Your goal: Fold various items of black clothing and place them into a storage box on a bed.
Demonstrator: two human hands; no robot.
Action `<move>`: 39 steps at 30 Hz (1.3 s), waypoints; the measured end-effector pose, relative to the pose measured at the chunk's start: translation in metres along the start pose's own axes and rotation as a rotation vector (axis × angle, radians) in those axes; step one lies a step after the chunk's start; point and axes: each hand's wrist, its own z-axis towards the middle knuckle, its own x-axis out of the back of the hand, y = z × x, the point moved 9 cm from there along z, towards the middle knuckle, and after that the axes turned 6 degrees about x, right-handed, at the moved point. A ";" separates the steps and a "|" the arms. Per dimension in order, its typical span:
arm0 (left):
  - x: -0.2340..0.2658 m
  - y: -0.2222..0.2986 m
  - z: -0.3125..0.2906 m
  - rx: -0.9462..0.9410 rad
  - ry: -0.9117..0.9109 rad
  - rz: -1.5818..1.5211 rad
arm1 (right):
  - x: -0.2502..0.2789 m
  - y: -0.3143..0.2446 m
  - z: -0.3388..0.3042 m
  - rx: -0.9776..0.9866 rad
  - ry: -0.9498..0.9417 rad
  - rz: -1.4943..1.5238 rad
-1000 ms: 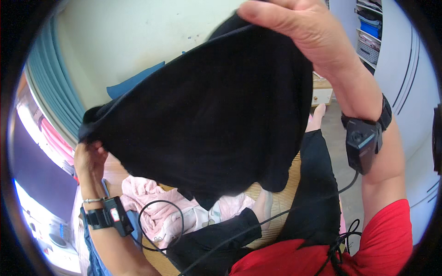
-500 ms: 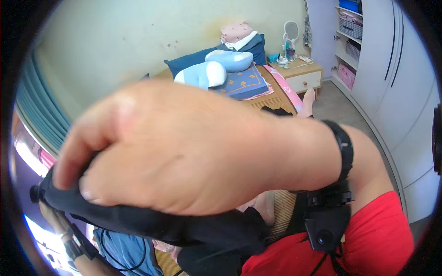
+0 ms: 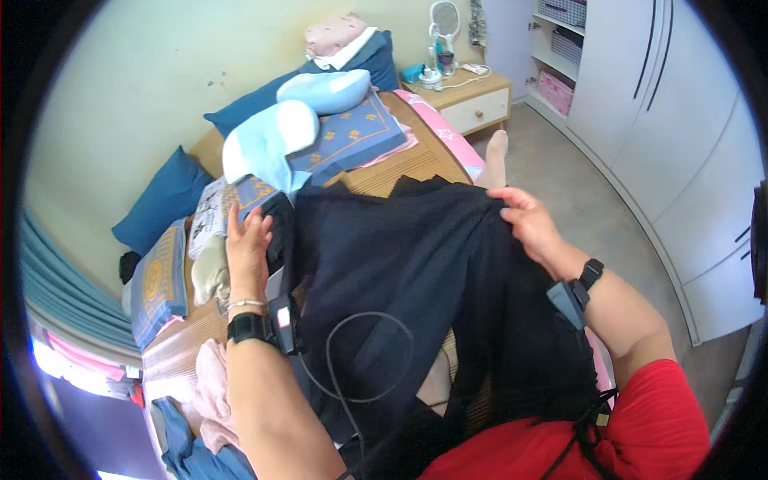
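A black garment (image 3: 384, 256) lies spread out in front of me over the bed, its lower part split and reaching toward my lap. Whether it is trousers or a top I cannot tell. My right hand (image 3: 528, 220) pinches its upper right corner between thumb and fingers. Beside the garment's left edge, my left hand (image 3: 250, 244) is raised with its fingers apart and nothing in them. A thin grey cable (image 3: 412, 352) loops across the black cloth from the device (image 3: 282, 320) on my left wrist.
Light blue and white cushions (image 3: 272, 140) rest on a blue patterned pillow (image 3: 352, 140) at the head of the bed. To the left lie a beige cloth (image 3: 210, 268), a pink cloth (image 3: 214, 392) and blue clothing (image 3: 192, 440). A nightstand (image 3: 480, 108) and white wardrobe (image 3: 624, 104) stand right.
My right hand has swung from close before the camera, across to the left, back to the right. The black garment went from bunched up to spread out. My left hand has come up beside it.
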 end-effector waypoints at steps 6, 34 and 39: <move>0.002 -0.047 -0.014 0.078 0.003 0.229 | 0.069 0.013 -0.003 0.015 0.123 -0.377; 0.023 -0.194 -0.287 0.500 -0.428 0.824 | -0.140 0.141 -0.208 -0.090 -1.649 -1.233; -0.007 -0.200 -0.295 0.302 -0.561 1.047 | -0.128 0.035 -0.102 0.123 -1.150 -0.827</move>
